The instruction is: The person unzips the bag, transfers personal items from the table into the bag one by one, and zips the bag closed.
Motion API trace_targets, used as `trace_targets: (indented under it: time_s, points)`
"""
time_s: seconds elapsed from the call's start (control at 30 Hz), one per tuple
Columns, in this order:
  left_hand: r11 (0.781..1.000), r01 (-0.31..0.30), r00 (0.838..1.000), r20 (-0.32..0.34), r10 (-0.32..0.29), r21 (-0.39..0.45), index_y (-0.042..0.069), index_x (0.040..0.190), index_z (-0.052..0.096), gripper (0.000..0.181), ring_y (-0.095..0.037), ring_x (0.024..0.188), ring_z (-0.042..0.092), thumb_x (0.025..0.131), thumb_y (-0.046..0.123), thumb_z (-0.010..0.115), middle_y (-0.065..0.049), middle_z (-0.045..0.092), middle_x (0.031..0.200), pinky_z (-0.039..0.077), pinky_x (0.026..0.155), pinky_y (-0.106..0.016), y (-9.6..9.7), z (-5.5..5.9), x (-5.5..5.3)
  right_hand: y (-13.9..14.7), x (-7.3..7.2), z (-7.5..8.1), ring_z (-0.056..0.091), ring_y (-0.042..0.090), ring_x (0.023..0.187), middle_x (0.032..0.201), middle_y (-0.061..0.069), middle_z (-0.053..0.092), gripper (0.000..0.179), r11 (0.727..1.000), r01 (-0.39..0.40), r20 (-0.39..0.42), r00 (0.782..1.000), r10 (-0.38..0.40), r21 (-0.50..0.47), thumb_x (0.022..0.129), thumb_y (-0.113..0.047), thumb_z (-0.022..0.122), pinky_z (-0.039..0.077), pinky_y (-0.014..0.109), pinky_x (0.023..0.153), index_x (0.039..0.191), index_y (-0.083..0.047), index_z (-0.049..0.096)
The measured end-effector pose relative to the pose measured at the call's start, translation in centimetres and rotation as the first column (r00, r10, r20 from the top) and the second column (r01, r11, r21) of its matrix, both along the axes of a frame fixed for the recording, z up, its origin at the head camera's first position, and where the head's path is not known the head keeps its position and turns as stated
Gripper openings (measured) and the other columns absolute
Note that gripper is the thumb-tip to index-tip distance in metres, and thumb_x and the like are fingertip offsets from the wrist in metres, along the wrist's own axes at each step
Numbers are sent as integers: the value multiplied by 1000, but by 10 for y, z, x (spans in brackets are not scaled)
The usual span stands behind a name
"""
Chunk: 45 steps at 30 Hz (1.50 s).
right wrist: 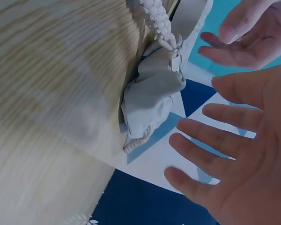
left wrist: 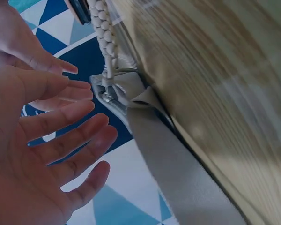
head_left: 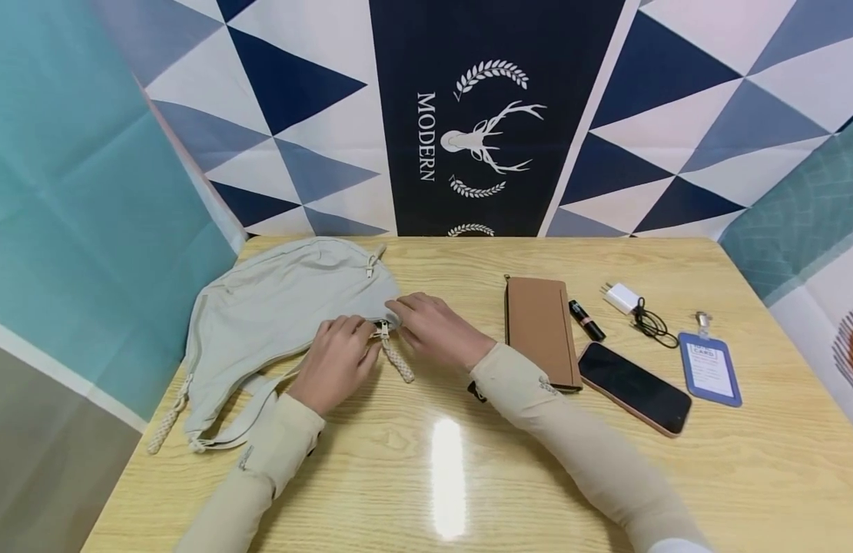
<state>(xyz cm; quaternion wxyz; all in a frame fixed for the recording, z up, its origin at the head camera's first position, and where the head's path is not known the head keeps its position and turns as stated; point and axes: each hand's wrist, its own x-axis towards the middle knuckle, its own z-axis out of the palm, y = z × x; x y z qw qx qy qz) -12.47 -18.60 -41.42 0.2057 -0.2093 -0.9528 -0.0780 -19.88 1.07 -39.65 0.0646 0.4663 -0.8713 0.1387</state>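
Note:
A light grey sling bag (head_left: 288,296) lies at the back left of the table. Its braided zip pull (head_left: 397,359) hangs toward the front from the slider at the bag's right corner. Just left of that slider is my left hand (head_left: 338,357), its fingers loosely bent over the bag's edge. My right hand (head_left: 433,326) hovers at the same corner from the other side. In the left wrist view, the left fingers (left wrist: 84,136) are spread, with nothing gripped, beside the pull and the strap (left wrist: 173,164). The right fingers (right wrist: 215,136) are likewise spread next to the bag (right wrist: 152,101).
Right of the bag lie a brown wallet (head_left: 540,330), a black lipstick-like tube (head_left: 587,320) and a phone (head_left: 635,388). Farther right are a white charger plug (head_left: 621,297) with a black cable (head_left: 651,322) and a blue card holder (head_left: 710,369). A patterned cloth (head_left: 316,115) hangs behind the table.

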Motion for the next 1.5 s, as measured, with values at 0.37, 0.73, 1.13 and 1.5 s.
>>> trace_targets:
  time_s: [0.37,0.73,1.13,1.5]
  points:
    - [999,-31,989,146,29,14,6,81,60,22,-24,57,57,95,22,68,-5,56,65,47,55,-41,6,-14,-31,-16,-3,-18,61,29,115,123,17,64,31,999,-31,114,993,27,36,100,-5,53,49,38,99,130,2,59]
    - [992,-113,933,349,89,48,13,67,51,30,-16,47,49,88,17,72,0,49,56,39,45,-32,10,-17,-36,-24,-8,-24,62,17,86,83,0,63,14,998,-60,152,987,57,17,94,2,59,51,31,80,88,-7,68]
    - [990,-88,871,491,20,114,13,69,52,26,-14,49,45,91,14,65,1,48,58,36,48,-28,14,-14,-41,-18,-4,-27,56,21,83,88,4,62,12,999,34,53,998,-35,18,94,-4,64,51,32,73,86,-9,71]
    - [998,-46,837,547,14,43,13,71,52,23,-16,52,43,90,17,64,-1,46,61,36,51,-31,24,-11,-37,-14,-1,-24,53,19,73,78,1,57,12,995,79,23,996,-80,61,86,-5,70,48,32,61,77,-13,67]
